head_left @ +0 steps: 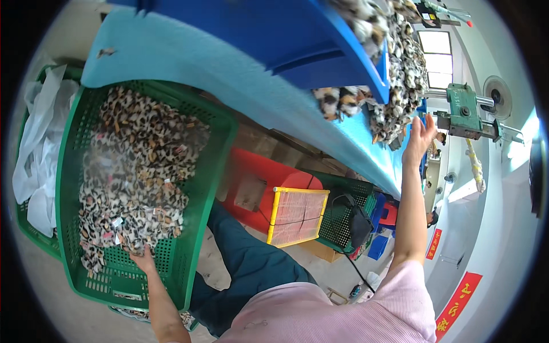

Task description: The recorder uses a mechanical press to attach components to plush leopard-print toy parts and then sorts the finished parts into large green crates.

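A large green plastic crate (68, 228) on the left holds a heap of small white, black and brown spotted plush pieces (137, 166). At the near edge of that heap, my left hand (143, 260) is closed on a spotted plush piece, its fingertips partly hidden among the others. My right hand (420, 140) is raised at the right with its fingers apart and nothing in it. Beside it lies a second pile of spotted plush (400, 97) on a table with a light-blue cover (189, 51). A green metal machine (463, 108) stands just past that hand.
A blue bin (240, 34) lies on the table, with plush at its open end. Below the table are a red stool (251, 177), a yellow-framed rack (297, 217) and a dark green basket (337, 211). White plastic bags (43, 143) fill another crate at far left.
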A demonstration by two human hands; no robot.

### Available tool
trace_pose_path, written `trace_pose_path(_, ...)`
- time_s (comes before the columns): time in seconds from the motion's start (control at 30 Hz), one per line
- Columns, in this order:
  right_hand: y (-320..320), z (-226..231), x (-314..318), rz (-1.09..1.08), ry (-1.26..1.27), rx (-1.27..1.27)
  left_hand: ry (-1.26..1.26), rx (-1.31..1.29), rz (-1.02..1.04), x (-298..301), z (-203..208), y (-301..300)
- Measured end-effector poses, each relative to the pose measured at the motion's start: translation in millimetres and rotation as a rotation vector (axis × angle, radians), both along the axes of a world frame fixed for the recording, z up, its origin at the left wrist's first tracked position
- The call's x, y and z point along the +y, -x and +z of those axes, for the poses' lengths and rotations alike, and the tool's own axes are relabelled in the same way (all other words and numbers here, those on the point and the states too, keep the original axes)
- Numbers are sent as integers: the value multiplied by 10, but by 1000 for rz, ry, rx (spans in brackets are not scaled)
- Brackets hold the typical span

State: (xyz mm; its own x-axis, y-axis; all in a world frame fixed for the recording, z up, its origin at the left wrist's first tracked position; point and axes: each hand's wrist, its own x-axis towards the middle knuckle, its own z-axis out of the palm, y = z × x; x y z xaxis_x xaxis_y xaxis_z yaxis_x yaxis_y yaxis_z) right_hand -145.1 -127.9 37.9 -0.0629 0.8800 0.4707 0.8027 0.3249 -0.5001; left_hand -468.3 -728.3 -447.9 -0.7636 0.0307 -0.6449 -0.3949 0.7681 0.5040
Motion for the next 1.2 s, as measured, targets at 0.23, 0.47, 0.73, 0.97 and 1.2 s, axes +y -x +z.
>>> trace_pose_path(0.23, 139, -444, 987, 190, -50, -488, 80, 97, 87, -256, 142, -234)
trace_pose_path(0.47, -2464, 833, 2531, -14, 77, -840, 135, -151, -9, -243, 64, -550)
trace_pose_path(0.73, -1969, 1107, 2111, 314, 614, 9, 40, -116, 206, 129, 489, -300)
trace_pose_path(0.97, 490, -320, -715, 775, 1240, 78, 4, -185, 205, 167, 407, -176)
trace_pose_path(1.2, 2661, -2173, -2703, 1107, 1813, -130, -103, -276, 22, 110, 225, -391)
